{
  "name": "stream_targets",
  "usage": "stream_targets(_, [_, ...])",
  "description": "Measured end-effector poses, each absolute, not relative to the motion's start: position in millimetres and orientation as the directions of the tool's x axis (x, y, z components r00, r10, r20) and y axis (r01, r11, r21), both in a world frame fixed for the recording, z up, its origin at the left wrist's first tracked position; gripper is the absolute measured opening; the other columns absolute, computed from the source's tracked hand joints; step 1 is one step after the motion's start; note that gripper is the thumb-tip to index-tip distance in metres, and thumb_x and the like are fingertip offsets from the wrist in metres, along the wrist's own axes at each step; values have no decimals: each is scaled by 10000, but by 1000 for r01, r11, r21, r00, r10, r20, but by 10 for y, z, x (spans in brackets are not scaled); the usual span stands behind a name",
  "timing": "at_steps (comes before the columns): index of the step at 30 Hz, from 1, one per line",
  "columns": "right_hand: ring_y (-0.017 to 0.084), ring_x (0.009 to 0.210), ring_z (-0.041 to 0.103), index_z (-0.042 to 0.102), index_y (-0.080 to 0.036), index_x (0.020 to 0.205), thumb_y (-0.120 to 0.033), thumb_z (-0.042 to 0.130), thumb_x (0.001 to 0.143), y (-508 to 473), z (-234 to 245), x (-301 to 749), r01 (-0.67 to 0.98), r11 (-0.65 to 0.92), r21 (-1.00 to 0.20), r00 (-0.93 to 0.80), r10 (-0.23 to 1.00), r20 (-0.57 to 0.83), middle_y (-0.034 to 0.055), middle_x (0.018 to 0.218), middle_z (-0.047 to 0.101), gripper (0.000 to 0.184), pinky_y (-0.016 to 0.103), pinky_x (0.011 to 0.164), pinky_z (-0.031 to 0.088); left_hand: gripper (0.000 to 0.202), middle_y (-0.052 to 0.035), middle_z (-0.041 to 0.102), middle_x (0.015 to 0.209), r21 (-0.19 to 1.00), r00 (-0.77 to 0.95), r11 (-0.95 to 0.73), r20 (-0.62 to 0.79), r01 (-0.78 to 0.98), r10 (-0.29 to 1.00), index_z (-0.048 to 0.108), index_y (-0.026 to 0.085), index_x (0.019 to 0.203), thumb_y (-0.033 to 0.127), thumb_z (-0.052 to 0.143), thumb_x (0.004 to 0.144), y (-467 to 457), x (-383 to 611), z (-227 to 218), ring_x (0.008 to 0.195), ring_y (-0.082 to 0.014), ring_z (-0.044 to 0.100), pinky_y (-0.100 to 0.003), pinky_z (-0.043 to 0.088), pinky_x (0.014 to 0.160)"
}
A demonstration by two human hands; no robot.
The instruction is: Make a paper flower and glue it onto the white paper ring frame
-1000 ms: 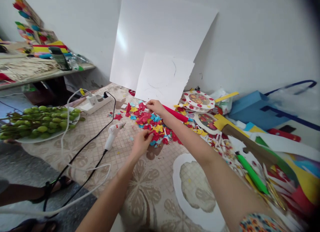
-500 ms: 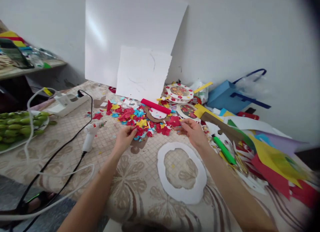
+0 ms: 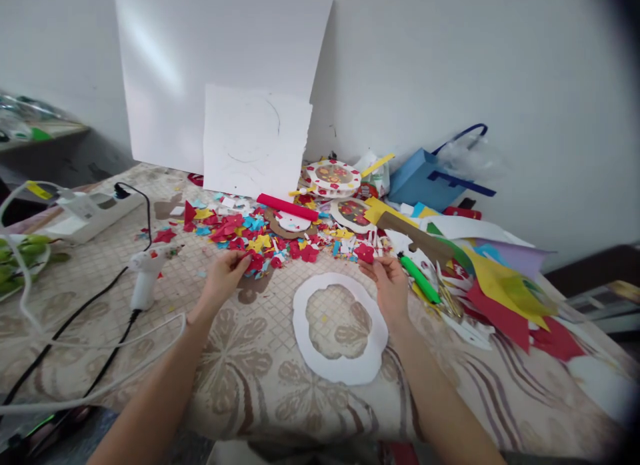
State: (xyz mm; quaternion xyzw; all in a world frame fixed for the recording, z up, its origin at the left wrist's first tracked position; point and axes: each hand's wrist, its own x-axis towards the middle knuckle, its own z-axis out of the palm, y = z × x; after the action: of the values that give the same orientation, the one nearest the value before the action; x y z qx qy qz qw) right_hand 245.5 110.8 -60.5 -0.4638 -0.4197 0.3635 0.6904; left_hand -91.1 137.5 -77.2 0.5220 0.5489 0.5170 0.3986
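Left hand [image 3: 224,273] is at the near edge of the scrap pile [image 3: 250,228], fingers curled together with the tips on red and blue bits. I cannot tell whether they grip a piece. Right hand [image 3: 390,288] is to the right, its thumb and forefinger pinched on a small red cut-out [image 3: 364,253], which is held just above the far right rim of the white paper ring [image 3: 340,373]. The ring lies flat on the patterned cloth between the two hands. A green marker [image 3: 420,278] lies just right of the right hand. A glue gun [image 3: 145,278] lies left of the left hand, with its cord trailing near. A power strip [image 3: 90,211] sits far left. White boards [image 3: 255,141] lean on the far wall, and a red roll [image 3: 287,207] lies in front of them.
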Motion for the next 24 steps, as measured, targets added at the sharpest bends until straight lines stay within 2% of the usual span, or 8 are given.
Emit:
stream_targets(6, [207, 863, 684, 583, -190, 915, -373, 560, 852, 1088, -641, 2479, 142, 359, -922, 333, 860, 386, 62, 944, 675, 195, 408, 830, 539, 298, 14, 537, 543, 956, -39, -95, 110, 276, 993, 630, 141, 748, 435, 585, 735, 1337, -900, -765, 480, -104, 446, -203, 317, 450])
stream_targets(10, [205, 843, 673, 572, -194, 948, -367, 569, 848, 1080, -651, 2485, 276, 368, -888, 362, 816, 451, 64, 942, 661, 200, 398, 806, 538, 271, -8, 612, 615, 919, 22, -129, 130, 374, 991, 663, 146, 816, 389, 575, 740, 1317, -873, -804, 544, -136, 521, -227, 383, 502])
stream_targets(15, [201, 791, 664, 548, -200, 1008, -384, 547, 861, 1110, -710, 2550, 341, 368, -865, 402, 774, 489, 65, 906, 656, 236, 390, 747, 545, 238, -43, 670, 726, 935, 38, -128, 122, 332, 992, 643, 144, 887, 309, 564, 735, 1272, -812, -808, 658, -174, 605, -268, 463, 600])
stream_targets(21, [208, 770, 653, 587, -190, 951, -411, 469, 896, 1138, -805, 2667, 442, 361, -821, 387, 749, 537, 84, 889, 658, 257, 393, 718, 546, 209, 0, 598, 605, 964, 89, -47, 25, 263, 996, 614, 149, 868, 298, 506, 768, 1198, -747, -777, 471, -104, 496, -208, 366, 459])
stream_targets(24, [207, 743, 650, 593, -185, 950, -415, 453, 903, 1146, -824, 2732, 451, 348, -822, 406, 740, 536, 88, 878, 659, 273, 382, 675, 545, 201, 21, 533, 544, 961, 107, -43, 15, 273, 994, 607, 146, 817, 304, 487, 788, 1164, -709, -734, 447, -90, 440, -198, 324, 442])
